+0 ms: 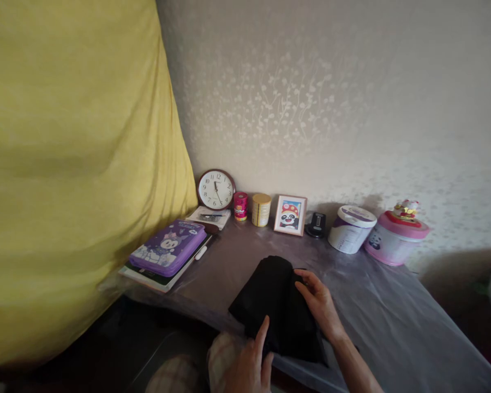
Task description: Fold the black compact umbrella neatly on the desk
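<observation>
A black folded cloth [265,297] lies at the near edge of the table, with a crease or opening running down its middle. My right hand [321,308] is at the cloth's right part, thumb and forefinger bent around its upper edge by the crease. From below, my left hand [249,363] reaches the near edge of the cloth. Its forefinger is stretched out over the black fabric and the thumb stands apart from it. The lower part of this hand is cut off by the frame.
A purple case [169,248] rests on books at the left. Along the wall stand a clock [216,189], a red can [240,206], a yellow tin [261,210], a panda picture frame [290,215], a black object [316,225], a white tub [351,229] and a pink-lidded tub [393,240].
</observation>
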Demonstrator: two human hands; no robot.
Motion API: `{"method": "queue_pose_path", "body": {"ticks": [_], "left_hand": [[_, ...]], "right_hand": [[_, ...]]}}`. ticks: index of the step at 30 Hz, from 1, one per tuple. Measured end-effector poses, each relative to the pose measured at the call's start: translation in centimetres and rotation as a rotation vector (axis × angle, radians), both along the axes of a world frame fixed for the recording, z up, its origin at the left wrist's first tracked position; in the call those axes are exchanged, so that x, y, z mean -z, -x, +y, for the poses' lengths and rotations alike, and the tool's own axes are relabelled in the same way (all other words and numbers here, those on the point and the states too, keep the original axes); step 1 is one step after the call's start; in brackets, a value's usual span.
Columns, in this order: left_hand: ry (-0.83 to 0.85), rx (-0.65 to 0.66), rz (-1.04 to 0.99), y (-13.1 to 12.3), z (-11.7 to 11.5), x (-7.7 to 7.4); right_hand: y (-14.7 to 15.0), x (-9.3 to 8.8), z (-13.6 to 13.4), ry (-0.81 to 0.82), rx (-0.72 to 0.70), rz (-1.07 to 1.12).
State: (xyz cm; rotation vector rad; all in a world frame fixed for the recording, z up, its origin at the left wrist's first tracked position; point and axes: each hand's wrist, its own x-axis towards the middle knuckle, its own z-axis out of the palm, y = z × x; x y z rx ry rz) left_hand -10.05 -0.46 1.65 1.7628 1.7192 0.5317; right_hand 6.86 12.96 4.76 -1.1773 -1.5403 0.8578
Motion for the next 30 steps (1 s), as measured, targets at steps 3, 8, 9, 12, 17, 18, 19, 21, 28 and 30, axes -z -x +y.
{"method": "queue_pose_path", "body": {"ticks": [3,8,9,12,17,18,19,21,28,30], "left_hand": [[-0.007,0.031,-0.031,0.1,0.0,0.2],[-0.003,0.027,-0.085,0.0,0.0,0.7],[-0.002,0.025,-0.089,-0.1,0.1,0.7],[0.006,0.031,-0.082,-0.2,0.1,0.8],[0.062,0.051,-0.017,-0.3,0.3,0.3],[0.069,0.047,-0.007,-0.3,0.3,0.3],[0.072,0.046,-0.002,-0.3,0.3,0.3],[0.064,0.048,-0.001,-0.3,0.3,0.4],[0.032,0.045,0.0,-0.4,0.3,1.7],[0.026,0.034,-0.009,-0.4,0.3,1.9]], "right_hand": [[1.1,0.3,0.3,0.028,-0.048,0.047],[2.5,1.9,1.5,-0.002,-0.055,0.051],[2.8,2.2,1.6,-0.014,-0.042,0.034],[3.3,2.7,1.6,-0.026,-0.025,-0.02],[3.8,2.3,0.6,-0.002,-0.141,-0.056],[3.9,2.2,0.4,0.012,-0.17,-0.066],[4.0,2.1,0.2,0.015,-0.191,-0.083],[4.2,2.0,-0.1,-0.026,-0.216,-0.149],[4.6,2.1,-1.5,-0.321,-0.269,-0.412],[4.5,2.2,-1.9,-0.368,-0.271,-0.451]]}}
